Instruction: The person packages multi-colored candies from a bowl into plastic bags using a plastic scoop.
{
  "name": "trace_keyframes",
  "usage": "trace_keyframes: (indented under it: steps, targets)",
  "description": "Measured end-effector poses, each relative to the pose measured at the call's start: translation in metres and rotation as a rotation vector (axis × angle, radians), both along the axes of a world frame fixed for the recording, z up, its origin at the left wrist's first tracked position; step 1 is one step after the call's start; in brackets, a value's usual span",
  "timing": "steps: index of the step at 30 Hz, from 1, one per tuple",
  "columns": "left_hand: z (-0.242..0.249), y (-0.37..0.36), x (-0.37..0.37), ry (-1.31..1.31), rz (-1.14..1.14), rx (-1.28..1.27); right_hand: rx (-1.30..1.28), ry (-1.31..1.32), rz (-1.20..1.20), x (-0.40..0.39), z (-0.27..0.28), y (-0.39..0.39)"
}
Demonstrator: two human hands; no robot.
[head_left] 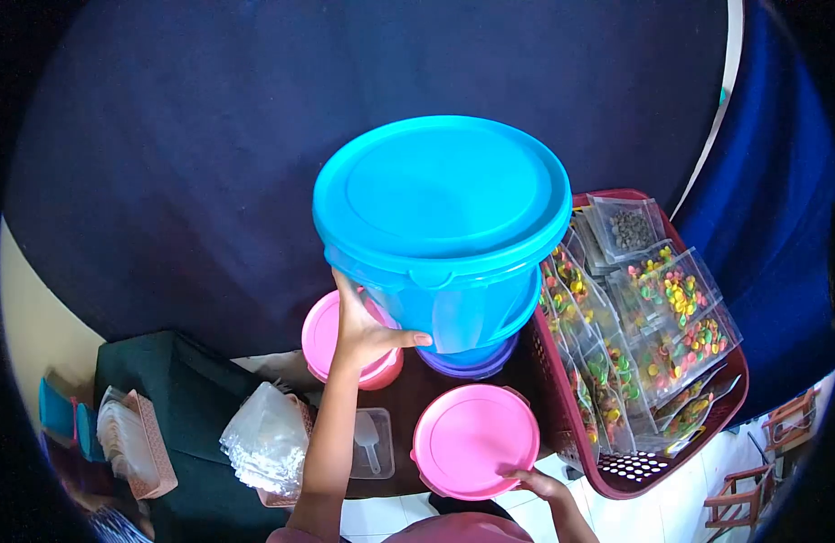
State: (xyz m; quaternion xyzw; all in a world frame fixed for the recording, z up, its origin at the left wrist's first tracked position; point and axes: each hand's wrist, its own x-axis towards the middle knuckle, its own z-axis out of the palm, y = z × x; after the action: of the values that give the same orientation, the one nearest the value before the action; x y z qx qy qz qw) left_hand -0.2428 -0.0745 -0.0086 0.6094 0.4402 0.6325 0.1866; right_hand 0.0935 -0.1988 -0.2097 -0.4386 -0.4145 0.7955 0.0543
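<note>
Head view, left hand (368,333): I grip the blue tub (443,199).
Right hand (541,486): touching the pink lid (475,439); I cannot tell whether gripping.

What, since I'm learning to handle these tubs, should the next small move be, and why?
Probably bring the right hand from the near pink lid to the big blue tub: only the left hand steadies that wide, lidded tub, and I can't tell whether it rests on the purple lid beneath.
</note>
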Motion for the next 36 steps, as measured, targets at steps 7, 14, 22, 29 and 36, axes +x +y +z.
trace_keyframes:
  steps: [7,14,22,29,36]
  targets:
    - [-0.005,0.005,0.006,-0.157,-0.125,-0.076,-0.006,-0.030,0.048,-0.002,0.014,0.002]
    - [-0.019,0.008,0.003,-0.215,-0.101,-0.016,0.016,-0.007,0.084,-0.003,0.015,0.003]
    - [-0.023,-0.008,-0.010,-0.312,-0.043,0.058,0.006,-0.011,0.040,-0.007,0.034,0.006]
    - [-0.058,-0.072,-0.063,-0.504,0.131,0.212,0.041,-0.054,0.134,-0.005,0.030,0.011]
    - [-0.104,-0.102,-0.095,-0.415,0.648,0.339,0.033,0.041,0.068,-0.004,0.024,0.014]
